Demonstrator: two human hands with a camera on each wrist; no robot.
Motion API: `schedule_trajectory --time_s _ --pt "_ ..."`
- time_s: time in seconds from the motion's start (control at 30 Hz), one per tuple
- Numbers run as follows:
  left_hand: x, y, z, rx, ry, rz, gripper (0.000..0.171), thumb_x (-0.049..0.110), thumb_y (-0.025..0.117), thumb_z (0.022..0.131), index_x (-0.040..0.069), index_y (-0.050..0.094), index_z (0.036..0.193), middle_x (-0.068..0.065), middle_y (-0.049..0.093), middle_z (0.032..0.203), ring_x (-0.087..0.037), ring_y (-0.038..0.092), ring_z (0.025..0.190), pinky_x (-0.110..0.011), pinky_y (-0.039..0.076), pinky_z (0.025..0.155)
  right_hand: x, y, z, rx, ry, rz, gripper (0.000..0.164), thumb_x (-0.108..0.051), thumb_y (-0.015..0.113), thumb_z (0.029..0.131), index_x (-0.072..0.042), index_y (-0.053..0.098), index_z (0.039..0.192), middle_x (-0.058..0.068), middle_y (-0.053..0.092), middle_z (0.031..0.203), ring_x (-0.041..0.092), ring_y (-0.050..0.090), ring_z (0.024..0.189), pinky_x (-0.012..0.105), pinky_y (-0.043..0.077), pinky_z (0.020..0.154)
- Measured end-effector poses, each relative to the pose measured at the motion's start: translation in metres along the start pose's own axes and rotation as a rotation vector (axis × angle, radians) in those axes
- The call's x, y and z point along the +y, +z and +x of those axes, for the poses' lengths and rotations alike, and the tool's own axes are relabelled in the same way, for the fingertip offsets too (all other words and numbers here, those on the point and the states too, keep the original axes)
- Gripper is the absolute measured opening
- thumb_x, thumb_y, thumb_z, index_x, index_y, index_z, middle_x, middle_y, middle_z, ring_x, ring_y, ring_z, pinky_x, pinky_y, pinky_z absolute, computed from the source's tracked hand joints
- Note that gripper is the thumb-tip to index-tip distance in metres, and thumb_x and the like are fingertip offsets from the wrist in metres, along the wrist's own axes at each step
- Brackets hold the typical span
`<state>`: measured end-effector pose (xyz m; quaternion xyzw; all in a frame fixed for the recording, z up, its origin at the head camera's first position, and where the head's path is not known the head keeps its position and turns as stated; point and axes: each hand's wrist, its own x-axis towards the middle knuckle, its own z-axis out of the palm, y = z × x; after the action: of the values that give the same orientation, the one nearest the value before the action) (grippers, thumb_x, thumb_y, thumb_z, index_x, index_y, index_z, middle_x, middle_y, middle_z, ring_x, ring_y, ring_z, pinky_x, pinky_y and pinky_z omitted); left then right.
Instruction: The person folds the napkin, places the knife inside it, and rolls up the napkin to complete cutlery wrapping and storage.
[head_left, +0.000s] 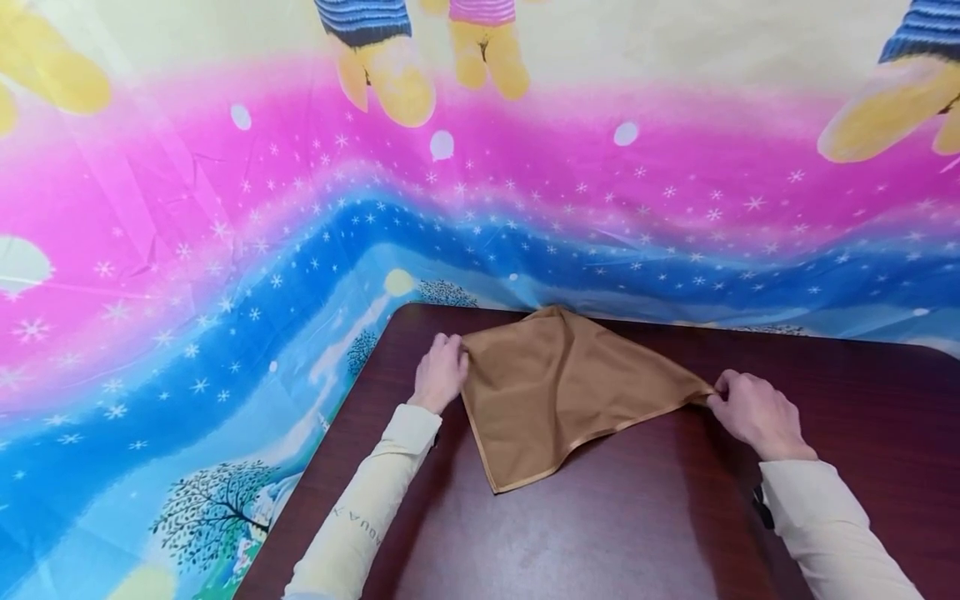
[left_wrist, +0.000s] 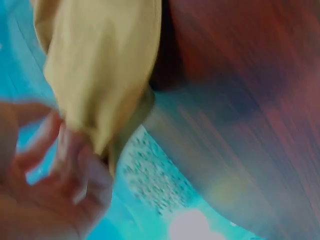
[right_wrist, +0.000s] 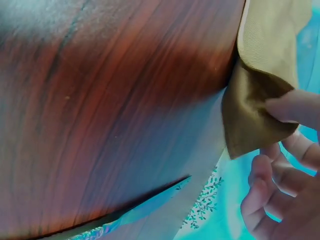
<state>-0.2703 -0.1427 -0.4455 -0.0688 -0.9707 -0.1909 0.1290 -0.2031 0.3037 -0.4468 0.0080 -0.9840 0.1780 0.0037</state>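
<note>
One cloth [left_wrist: 102,65], left-wrist view blurry

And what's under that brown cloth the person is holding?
Beside the brown cloth, the dark tabletop shows, seemingly running on beneath it. The stretch the cloth covers is hidden, so I can't tell whether anything lies there.

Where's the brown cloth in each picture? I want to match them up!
Head: the brown cloth is just right of and below the middle, between the left hand and right hand.
Left wrist: the brown cloth is at the upper left.
Right wrist: the brown cloth is at the upper right.
Shared landmark: the dark reddish table.
</note>
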Motion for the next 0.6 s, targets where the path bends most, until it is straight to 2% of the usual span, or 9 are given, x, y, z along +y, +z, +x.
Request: schedule_trajectory --time_s 0.13,0.2,0.27,0.37,0.43,0.5,0.6 --pt "0.012 0.007 -0.014 -0.228 0.2 0.046 0.02 0.034 0.068 0.088 0.015 0.069 0.094 -0.003 0.062 0.098 -0.019 0.062 0.081 -0.037 0.053 0.071 -0.001 0.003 -0.001 -0.039 0.004 -0.007 0.018 -0.022 0.066 0.085 -0.006 0.057 0.087 0.01 0.056 0.076 0.023 0.048 0.064 0.035 0.037 0.05" --pt "0.02 0.01 -0.022 -0.316 0.264 0.069 0.031 0.046 0.071 0.083 0.016 0.069 0.093 0.001 0.061 0.095 -0.015 0.06 0.081 -0.034 0.052 0.073 -0.001 0.004 -0.001 -0.041 0.006 -0.011 0.019 -0.02 0.069 0.084 -0.007 0.056 0.084 0.01 0.054 0.076 0.023 0.048 0.064 0.036 0.037 0.051" --pt "0.026 0.014 -0.03 -0.376 0.298 0.107 0.043 0.056 0.072 0.078 0.017 0.068 0.095 0.003 0.058 0.094 -0.013 0.059 0.08 -0.032 0.051 0.074 0.0 0.004 -0.002 -0.044 0.006 -0.013 0.019 -0.019 0.07 0.083 -0.007 0.055 0.084 0.01 0.054 0.077 0.024 0.048 0.064 0.036 0.037 0.051" --pt "0.035 0.02 -0.041 -0.413 0.33 0.194 0.059 0.066 0.073 0.069 0.016 0.066 0.1 0.003 0.057 0.095 -0.014 0.059 0.081 -0.032 0.052 0.074 0.001 0.004 -0.002 -0.051 0.006 -0.011 0.019 -0.018 0.069 0.083 -0.006 0.054 0.084 0.011 0.054 0.076 0.024 0.048 0.064 0.037 0.037 0.051" --pt "0.038 0.023 -0.046 -0.413 0.349 0.249 0.061 0.066 0.075 0.067 0.017 0.065 0.102 0.003 0.057 0.097 -0.015 0.06 0.083 -0.033 0.053 0.073 0.002 0.004 -0.002 -0.054 0.006 -0.005 0.018 -0.017 0.068 0.084 -0.006 0.053 0.086 0.01 0.055 0.075 0.024 0.048 0.063 0.036 0.037 0.051" --pt "0.039 0.026 -0.049 -0.409 0.366 0.281 0.057 0.061 0.078 0.067 0.017 0.065 0.102 0.002 0.058 0.099 -0.016 0.062 0.086 -0.033 0.053 0.073 0.003 0.003 -0.002 -0.053 0.004 -0.001 0.017 -0.015 0.066 0.085 -0.005 0.054 0.089 0.011 0.057 0.076 0.024 0.048 0.063 0.036 0.037 0.051" --pt "0.037 0.026 -0.05 -0.42 0.362 0.263 0.04 0.047 0.081 0.07 0.019 0.068 0.095 0.003 0.061 0.097 -0.015 0.062 0.086 -0.033 0.053 0.071 0.005 0.001 -0.002 -0.054 0.006 0.001 0.019 -0.014 0.064 0.086 -0.002 0.055 0.097 0.017 0.061 0.083 0.026 0.049 0.064 0.038 0.039 0.051"
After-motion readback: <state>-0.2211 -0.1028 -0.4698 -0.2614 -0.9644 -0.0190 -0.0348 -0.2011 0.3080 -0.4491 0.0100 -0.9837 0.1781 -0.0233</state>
